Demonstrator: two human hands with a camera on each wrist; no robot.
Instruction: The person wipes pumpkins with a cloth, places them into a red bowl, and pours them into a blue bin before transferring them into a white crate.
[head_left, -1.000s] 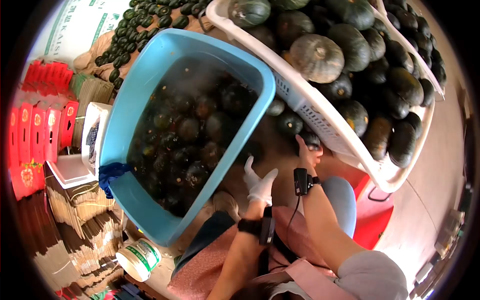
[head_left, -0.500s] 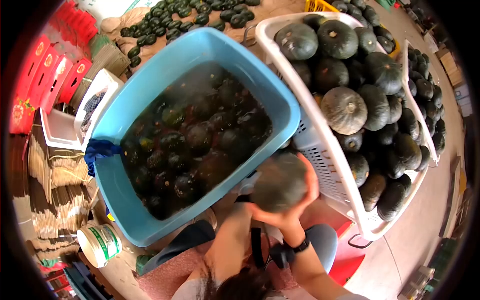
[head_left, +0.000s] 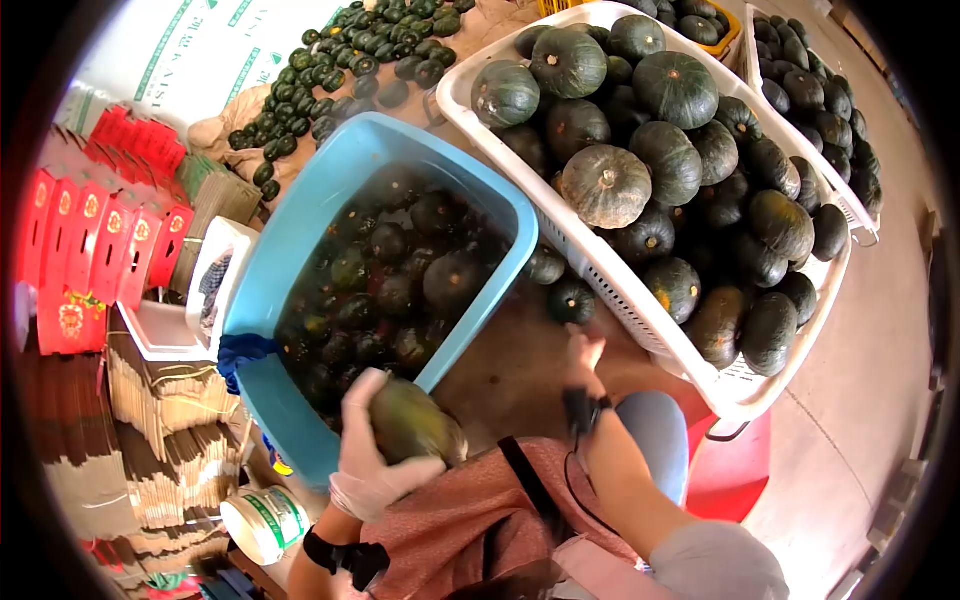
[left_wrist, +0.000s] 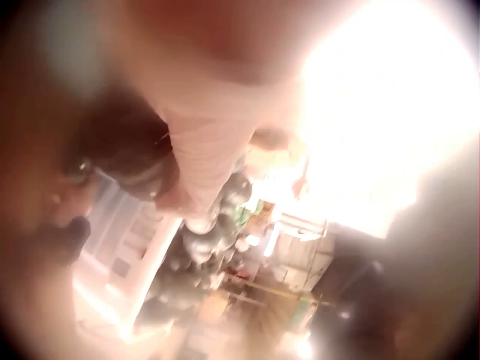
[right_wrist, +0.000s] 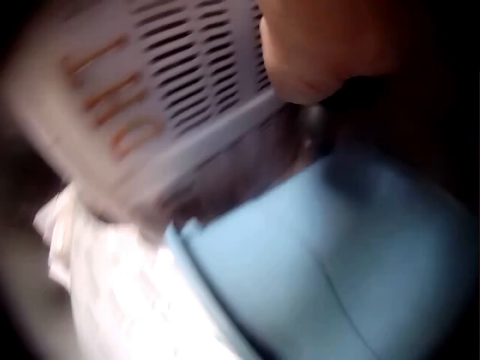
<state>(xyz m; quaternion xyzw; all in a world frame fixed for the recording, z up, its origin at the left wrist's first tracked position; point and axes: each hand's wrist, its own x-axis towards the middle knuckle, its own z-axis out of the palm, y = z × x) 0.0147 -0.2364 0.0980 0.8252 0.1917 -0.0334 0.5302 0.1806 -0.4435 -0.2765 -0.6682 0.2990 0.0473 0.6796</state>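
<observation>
Apart now, left hand (head_left: 375, 460) grips 1 green kabocha (head_left: 415, 422), thumb and fingers spread round it, beside blue tub (head_left: 480, 190); right hand (head_left: 584, 355) is near 1 floor squash (head_left: 571, 300), its grip unclear.

Greyish floor (head_left: 825, 450) — blue tub (head_left: 285, 425), white crate (head_left: 732, 395); dark squashes (head_left: 571, 300) between.

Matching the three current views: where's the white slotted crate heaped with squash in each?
Head: upper right of centre, crate running diagonally.
Left wrist: lower left, crate blurred.
Right wrist: upper left, slotted wall of the crate, orange marks on it.
Shared landmark: right hand; upper right in right wrist, apparently the blur at left in left wrist.
</observation>
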